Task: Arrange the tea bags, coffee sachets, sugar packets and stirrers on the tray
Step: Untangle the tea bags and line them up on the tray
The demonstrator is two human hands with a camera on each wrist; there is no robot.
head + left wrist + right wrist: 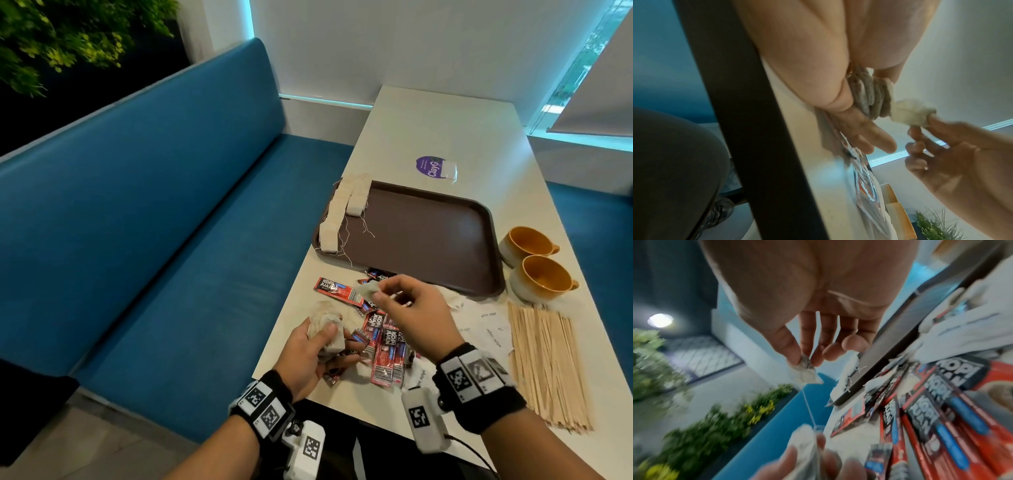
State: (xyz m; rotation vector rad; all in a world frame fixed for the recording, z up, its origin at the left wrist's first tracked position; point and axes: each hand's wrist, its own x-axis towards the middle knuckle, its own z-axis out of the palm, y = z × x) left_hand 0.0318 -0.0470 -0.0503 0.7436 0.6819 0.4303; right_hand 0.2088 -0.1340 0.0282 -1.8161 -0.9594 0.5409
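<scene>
Head view: the right hand [416,313] pinches one tea bag [368,290] above the coffee sachets [385,346], near the tray [428,236]. The left hand [310,356] grips a bunch of tea bags [325,330].

Left wrist view: the bunch sits stacked between thumb and fingers [875,141].

Right wrist view: a string [808,407] hangs from the pinched bag.

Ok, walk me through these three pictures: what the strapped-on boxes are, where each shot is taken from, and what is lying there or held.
No machine here: a person works with bare hands, wearing a camera on the head and one on each wrist; those are the white boxes. The wide shot is from the head; the other two look along each hand.

On the table lies a brown tray with tea bags lined along its left edge. Nearer are red coffee sachets, white sugar packets, wooden stirrers and two orange cups.

The left hand grips a bunch of tea bags. The right hand pinches a single tea bag, its string running back to the bunch.
</scene>
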